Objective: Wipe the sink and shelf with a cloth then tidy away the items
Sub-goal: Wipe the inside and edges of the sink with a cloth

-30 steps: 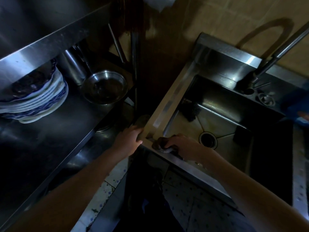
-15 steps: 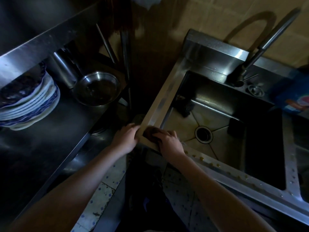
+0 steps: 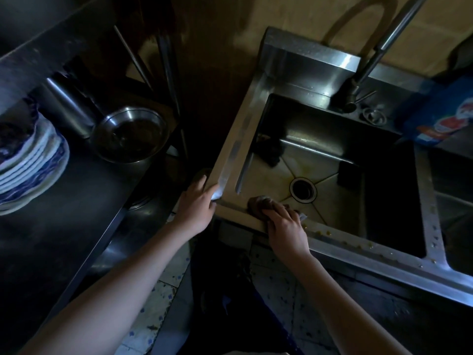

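Note:
A steel sink fills the right of the head view, with a round drain in its basin. My right hand presses a dark brown cloth onto the sink's front rim, near the front left corner. My left hand grips that corner from outside. Small yellowish crumbs dot the front rim to the right of the cloth. A dark metal shelf stands at the left.
On the shelf sit a stack of blue-and-white plates, a steel bowl and a steel cup. A tall faucet rises behind the basin, a blue packet at its right. Two dark lumps lie in the basin.
My right hand slid the cloth from the sink's front left corner a little to the right along the front rim. My left hand stayed on the corner.

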The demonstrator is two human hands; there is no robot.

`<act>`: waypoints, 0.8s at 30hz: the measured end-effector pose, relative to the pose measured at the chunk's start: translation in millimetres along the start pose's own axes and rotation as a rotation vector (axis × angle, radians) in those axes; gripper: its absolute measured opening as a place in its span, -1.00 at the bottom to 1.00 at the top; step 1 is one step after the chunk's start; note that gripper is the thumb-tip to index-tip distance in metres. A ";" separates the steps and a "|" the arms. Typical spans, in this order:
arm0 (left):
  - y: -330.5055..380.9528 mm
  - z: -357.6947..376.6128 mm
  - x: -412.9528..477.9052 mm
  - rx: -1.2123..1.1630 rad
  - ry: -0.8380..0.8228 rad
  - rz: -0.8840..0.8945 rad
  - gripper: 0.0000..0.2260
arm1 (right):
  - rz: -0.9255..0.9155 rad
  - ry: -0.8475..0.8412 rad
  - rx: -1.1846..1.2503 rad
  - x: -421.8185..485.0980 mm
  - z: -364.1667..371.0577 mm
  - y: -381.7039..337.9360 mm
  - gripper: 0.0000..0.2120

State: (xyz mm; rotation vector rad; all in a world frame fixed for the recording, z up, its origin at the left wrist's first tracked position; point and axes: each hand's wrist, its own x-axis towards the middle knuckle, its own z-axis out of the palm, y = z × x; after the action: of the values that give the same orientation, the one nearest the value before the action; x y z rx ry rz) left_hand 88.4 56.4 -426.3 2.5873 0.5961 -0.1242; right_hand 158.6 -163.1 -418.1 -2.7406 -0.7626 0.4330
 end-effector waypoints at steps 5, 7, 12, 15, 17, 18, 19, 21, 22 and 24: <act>1.3 0.3 -0.1 0.031 -0.013 0.054 -0.58 | 0.072 0.073 0.069 5.9 6.9 -27.6 -0.73; 3.9 1.7 2.1 0.037 -0.034 0.078 -0.59 | 0.057 0.101 0.077 7.6 9.9 -30.4 -0.77; 15.9 13.1 5.1 0.071 -0.097 0.127 -0.59 | 0.056 0.127 0.048 1.6 7.3 -17.5 -0.78; 25.1 20.0 4.6 0.082 -0.083 0.137 -0.58 | 0.111 0.144 0.050 -8.8 -1.4 4.1 -0.77; 30.0 22.9 6.8 0.102 -0.080 0.135 -0.56 | 0.167 0.152 0.044 -16.7 -7.5 25.3 -0.75; 31.6 23.7 8.4 0.115 -0.079 0.133 -0.54 | 0.204 0.155 0.042 -20.4 -10.6 35.9 -0.74; 32.6 24.2 10.1 0.128 -0.076 0.128 -0.52 | 0.238 0.159 0.043 -23.4 -13.2 45.4 -0.74; 33.3 23.5 11.8 0.145 -0.066 0.111 -0.47 | 0.273 0.162 0.051 -27.0 -16.2 58.1 -0.73; 33.2 22.7 11.5 0.142 -0.065 0.102 -0.45 | 0.273 0.160 0.053 -27.5 -16.3 60.3 -0.72; 31.1 20.8 9.5 0.120 -0.068 0.091 -0.42 | 0.259 0.162 0.066 -25.6 -15.0 57.6 -0.67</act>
State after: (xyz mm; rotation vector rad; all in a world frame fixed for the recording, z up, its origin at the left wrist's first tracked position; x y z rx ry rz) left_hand 110.8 25.7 -433.0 2.7092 0.4577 -0.2232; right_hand 169.2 -227.0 -417.7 -2.7788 -0.3486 0.2755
